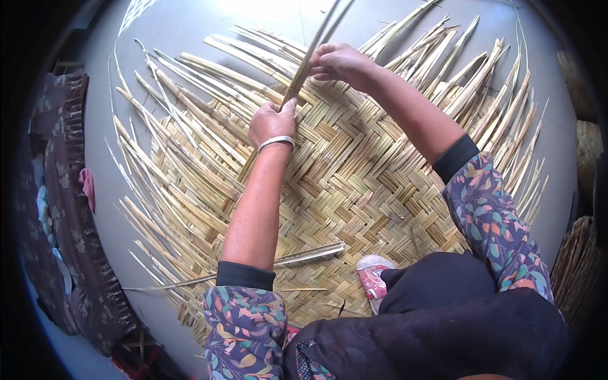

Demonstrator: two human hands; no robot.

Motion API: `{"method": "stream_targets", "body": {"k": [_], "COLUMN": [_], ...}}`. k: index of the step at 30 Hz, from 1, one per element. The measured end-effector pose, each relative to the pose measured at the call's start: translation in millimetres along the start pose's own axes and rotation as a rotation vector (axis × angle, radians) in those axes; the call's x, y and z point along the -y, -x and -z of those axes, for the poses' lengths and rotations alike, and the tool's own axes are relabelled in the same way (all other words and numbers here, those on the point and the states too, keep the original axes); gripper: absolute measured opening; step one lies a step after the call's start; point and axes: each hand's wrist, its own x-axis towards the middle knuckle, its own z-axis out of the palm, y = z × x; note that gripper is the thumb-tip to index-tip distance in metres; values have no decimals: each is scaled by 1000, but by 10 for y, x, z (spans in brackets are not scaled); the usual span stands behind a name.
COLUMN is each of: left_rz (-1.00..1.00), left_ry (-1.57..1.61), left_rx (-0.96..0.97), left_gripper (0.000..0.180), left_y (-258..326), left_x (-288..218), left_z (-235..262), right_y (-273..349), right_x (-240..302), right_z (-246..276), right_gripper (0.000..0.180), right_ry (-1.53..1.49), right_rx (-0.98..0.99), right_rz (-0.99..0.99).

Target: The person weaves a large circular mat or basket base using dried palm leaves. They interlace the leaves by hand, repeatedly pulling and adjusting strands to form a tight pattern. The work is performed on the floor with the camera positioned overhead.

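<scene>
A partly woven mat of split reed (354, 171) lies on the floor in front of me, in a zigzag pattern with long loose ends fanning out on both sides. My left hand (272, 123), with a light bangle at the wrist, is closed round a long reed strip (297, 82) above the mat's far part. The strip slants up and away, its far end passing out of the top of the picture. Farther along it, my right hand (339, 64) has its fingers bent against the strip, the thumb side touching it.
A loose split reed (310, 254) lies across the near weave, beside my pink-and-white shoe (373, 278) on the mat. Dark patterned cloth (69, 209) hangs at the left with a pink cloth (87, 189). Bundles of dry stalks (576, 263) stand at the right edge.
</scene>
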Motion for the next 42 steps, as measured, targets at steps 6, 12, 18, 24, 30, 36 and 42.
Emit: {"method": "stream_targets", "body": {"k": [6,12,18,24,30,36,42], "left_rz": [49,62,56,117,140,33,8], "left_ry": [142,318,429,487,460,610,603], "left_rx": [-141,-188,-239,-224,-173,159,260], "left_gripper": [39,30,24,23,23,27,33], "left_y": [28,-18,-120,-210,-351,-219,-270], "left_x": [-26,63,226,324,466,324,416], "left_z": [-1,15,27,-91,-204,-80,-90], "right_y": [-498,-705,-739,-738,-602,-589,-651], "right_x": [37,108,153,29,-2,-89,-9], "right_z": [-378,-662,-731,-638,-583,-436,-183], "right_gripper": [25,27,42,39,50,60,36], "right_ry": [614,1078,797,650,519,329,-230], "right_rx": [9,209,345,327,321,424,145], "right_rz": [106,96,-120,-50,35,27,182]}}
